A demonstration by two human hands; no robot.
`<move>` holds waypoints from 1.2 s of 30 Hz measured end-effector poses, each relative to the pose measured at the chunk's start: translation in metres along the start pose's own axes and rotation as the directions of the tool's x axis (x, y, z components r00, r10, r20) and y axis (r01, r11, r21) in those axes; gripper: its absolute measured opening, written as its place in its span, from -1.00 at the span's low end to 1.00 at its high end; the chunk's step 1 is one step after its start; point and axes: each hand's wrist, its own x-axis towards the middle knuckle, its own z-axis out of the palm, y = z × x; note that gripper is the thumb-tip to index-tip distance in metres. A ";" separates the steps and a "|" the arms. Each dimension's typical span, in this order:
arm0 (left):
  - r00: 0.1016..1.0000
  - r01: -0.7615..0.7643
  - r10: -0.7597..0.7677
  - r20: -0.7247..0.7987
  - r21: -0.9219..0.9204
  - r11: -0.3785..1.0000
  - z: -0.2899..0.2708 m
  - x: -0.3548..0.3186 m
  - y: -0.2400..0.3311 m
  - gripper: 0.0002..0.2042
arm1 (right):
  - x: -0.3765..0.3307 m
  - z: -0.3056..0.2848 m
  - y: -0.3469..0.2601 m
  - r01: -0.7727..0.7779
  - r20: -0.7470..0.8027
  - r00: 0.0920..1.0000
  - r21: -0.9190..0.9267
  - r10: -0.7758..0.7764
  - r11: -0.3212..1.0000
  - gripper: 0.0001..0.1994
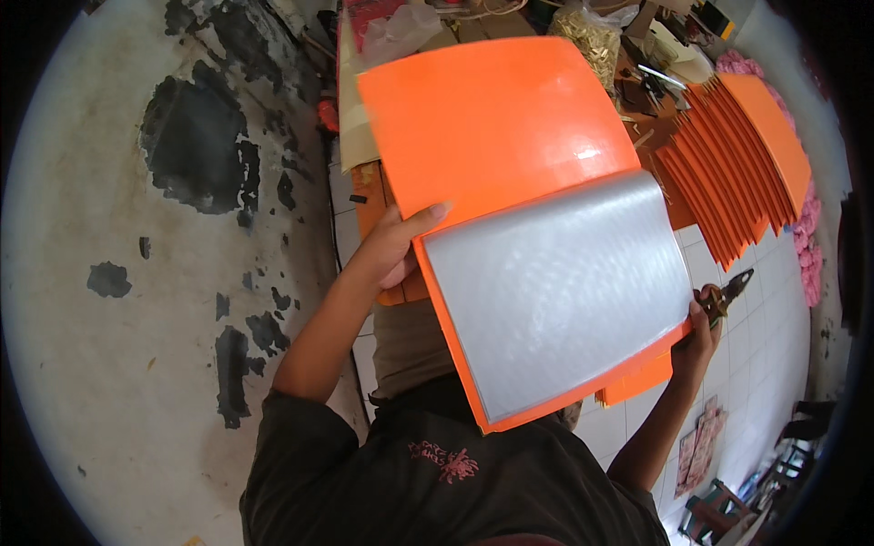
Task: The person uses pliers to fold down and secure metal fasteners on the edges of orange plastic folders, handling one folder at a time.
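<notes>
An orange folder lies opened out in front of me, tilted, with its glossy cover turned up to the far side. Translucent grey plastic sleeves cover its near half. My left hand pinches the left edge by the fold, thumb on top and fingers beneath. At the lower right corner my right hand grips the folder's edge, partly hidden behind it. A pair of pliers is also in that hand, jaws pointing away to the upper right.
A fanned stack of orange folders rests on the right of the work table. Beyond my folder are a plastic bag of gold-coloured metal pieces and loose tools. A peeling wall runs along my left; white floor tiles show at right.
</notes>
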 end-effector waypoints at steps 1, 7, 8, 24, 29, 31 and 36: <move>0.999 -0.045 0.045 -0.017 -0.019 0.999 -0.004 -0.006 -0.004 -0.43 | 0.001 0.015 -0.005 -0.022 0.006 1.000 0.038 0.022 0.999 -0.68; 0.974 -0.185 0.175 -0.146 -0.057 0.981 -0.032 -0.037 -0.010 -0.50 | 0.033 0.062 -0.001 -0.138 -0.031 0.989 0.139 0.144 0.981 -0.73; 0.970 -0.189 0.175 -0.170 -0.064 0.980 -0.038 -0.042 -0.010 -0.50 | 0.036 0.076 -0.003 -0.153 -0.016 0.987 0.172 0.158 0.973 -0.72; 0.874 -0.208 0.141 -0.464 -0.096 0.973 -0.076 -0.061 -0.025 -0.54 | 0.079 0.185 0.002 -0.182 0.187 0.969 0.110 0.160 0.977 -0.76; 0.903 -0.176 0.108 -0.415 -0.129 0.976 -0.070 -0.056 -0.021 -0.56 | 0.074 0.173 -0.009 -0.124 0.222 0.966 -0.052 0.133 0.991 -0.66; 0.906 -0.140 0.083 -0.416 -0.108 0.984 -0.076 -0.059 -0.023 -0.57 | 0.057 0.168 -0.020 -0.157 0.240 0.954 -0.118 0.181 0.981 -0.65; 0.945 -0.060 0.045 -0.325 -0.037 0.997 -0.076 -0.065 -0.020 -0.61 | 0.006 0.128 -0.034 -0.127 0.445 0.839 -0.398 0.312 0.908 -0.62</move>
